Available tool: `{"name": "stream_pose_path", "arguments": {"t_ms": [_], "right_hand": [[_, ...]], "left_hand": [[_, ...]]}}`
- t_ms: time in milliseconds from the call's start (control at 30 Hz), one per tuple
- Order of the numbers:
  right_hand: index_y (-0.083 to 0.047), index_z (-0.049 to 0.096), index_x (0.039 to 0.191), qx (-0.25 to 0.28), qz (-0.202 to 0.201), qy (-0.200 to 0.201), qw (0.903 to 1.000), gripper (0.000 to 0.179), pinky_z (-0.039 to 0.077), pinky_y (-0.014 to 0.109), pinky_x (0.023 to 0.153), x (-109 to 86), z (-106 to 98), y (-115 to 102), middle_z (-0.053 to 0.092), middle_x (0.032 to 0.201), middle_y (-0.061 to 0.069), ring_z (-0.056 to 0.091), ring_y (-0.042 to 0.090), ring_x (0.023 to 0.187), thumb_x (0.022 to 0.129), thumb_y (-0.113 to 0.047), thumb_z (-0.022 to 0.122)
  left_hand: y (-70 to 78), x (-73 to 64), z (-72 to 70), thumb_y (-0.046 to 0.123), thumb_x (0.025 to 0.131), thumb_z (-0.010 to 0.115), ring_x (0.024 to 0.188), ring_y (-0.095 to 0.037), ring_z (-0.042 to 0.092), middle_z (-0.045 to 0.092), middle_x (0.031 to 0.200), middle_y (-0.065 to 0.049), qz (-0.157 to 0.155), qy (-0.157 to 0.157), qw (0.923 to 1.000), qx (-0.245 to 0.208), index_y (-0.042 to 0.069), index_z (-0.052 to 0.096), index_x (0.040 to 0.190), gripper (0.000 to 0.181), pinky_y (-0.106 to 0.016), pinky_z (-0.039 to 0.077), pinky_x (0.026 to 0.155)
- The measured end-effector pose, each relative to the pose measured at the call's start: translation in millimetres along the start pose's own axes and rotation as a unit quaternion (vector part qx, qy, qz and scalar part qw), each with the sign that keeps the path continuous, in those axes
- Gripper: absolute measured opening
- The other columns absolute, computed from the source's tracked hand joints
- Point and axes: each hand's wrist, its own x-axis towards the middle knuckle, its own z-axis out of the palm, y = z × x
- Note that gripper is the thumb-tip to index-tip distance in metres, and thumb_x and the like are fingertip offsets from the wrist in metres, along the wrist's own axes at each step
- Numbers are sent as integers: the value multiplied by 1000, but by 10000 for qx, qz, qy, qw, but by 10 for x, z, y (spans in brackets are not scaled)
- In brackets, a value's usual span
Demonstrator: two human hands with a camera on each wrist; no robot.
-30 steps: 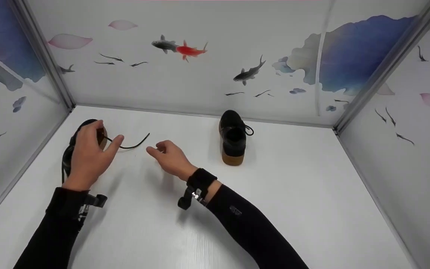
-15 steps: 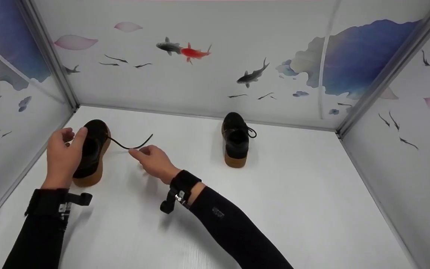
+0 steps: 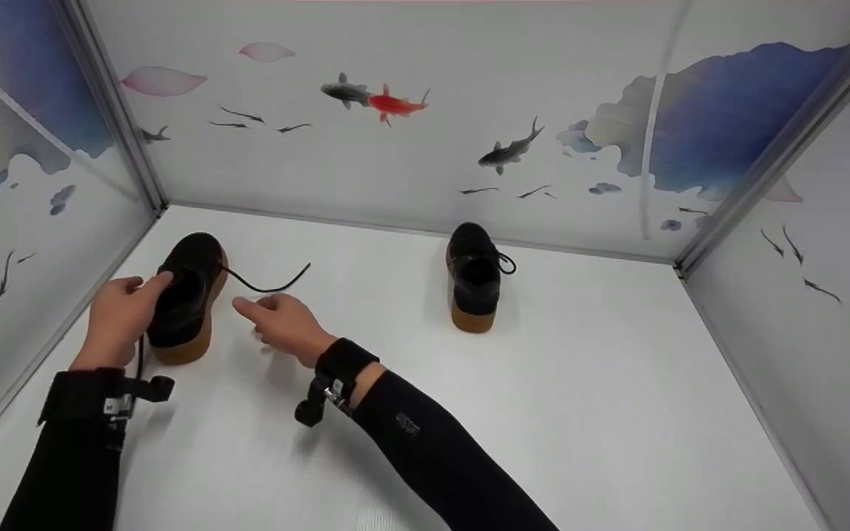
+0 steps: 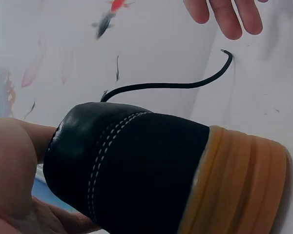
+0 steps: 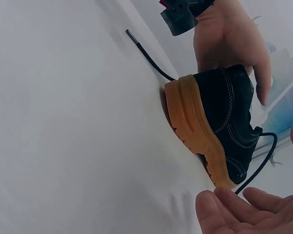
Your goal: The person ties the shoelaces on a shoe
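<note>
A black lace-up shoe (image 3: 183,313) with a tan sole stands upright at the left, toe away from me. Its lace (image 3: 266,288) stretches out to the right from the shoe, and another lace end (image 5: 149,58) lies on its left side. My left hand (image 3: 119,313) is at the shoe's left side, thumb over the opening; whether it touches is unclear. The left wrist view has the shoe's heel (image 4: 141,170) in front of that hand. Right of the shoe, just below the lace, my right hand (image 3: 285,324) has loosely bent fingers and holds nothing.
A second black shoe (image 3: 474,284), its lace tied in a loop, stands near the back wall (image 3: 395,177). Printed side walls (image 3: 26,243) enclose the white table (image 3: 580,413) left and right.
My left hand first moved left off the shoe's top, then slightly toward its opening. My right hand moved left to below the lace. The shoe now stands more uncovered.
</note>
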Motion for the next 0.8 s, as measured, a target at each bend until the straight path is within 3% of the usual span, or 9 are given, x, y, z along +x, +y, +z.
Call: {"name": "stream_pose_path", "arguments": {"t_ms": [100,200,400,500,600,700,800], "right_hand": [[-5,67,150,-128,-118,-142,9997,70,60,33,96,3,38,-48,76,124,7,75,21,109,107,-60,68],[-4,66,150,-189,-182,-186,9995,70,60,32,96,6,62,-84,76,124,8,75,23,113,108,-60,67],[-5,67,151,-279,19,-90,9996,69,60,33,99,26,56,-115,76,125,4,77,22,113,109,-59,67],[-4,66,151,-352,-70,-74,9993,70,60,34,100,47,31,-122,76,126,4,77,23,113,109,-59,66],[-2,65,151,-341,-177,-49,9992,70,60,35,101,64,11,-124,76,126,8,78,26,112,109,-58,66],[-1,65,150,-231,-213,-55,9995,69,61,35,100,78,19,-117,76,128,8,78,22,110,110,-57,67],[-2,67,148,-115,-256,-66,9996,66,62,34,98,80,45,-113,75,130,7,77,17,107,110,-55,67]], "left_hand": [[-3,9,-16,57,112,46,163,-54,22,13,178,-38,-193,-181,9995,160,-14,12,171,98,-64,27,131],[0,13,-27,52,114,45,162,-54,25,17,176,-38,-309,-327,9987,249,-15,18,169,91,-64,30,130],[-13,8,-72,50,115,44,153,-52,38,32,170,-39,-207,-366,9979,500,-17,32,164,85,-61,41,123],[-44,-6,-115,53,113,48,133,-42,57,45,160,-39,-58,-232,9967,782,-20,42,159,86,-45,54,105],[-75,-20,-161,54,112,54,105,-22,68,58,148,-37,151,-123,9945,1034,-20,52,152,84,-26,54,85],[-93,-24,-201,52,110,60,86,-8,68,66,138,-37,426,-61,9901,1338,-19,61,144,78,-20,53,74],[-84,-25,-214,46,109,65,81,-5,69,69,134,-37,671,-56,9860,1526,-18,66,139,71,-19,54,71]]}}
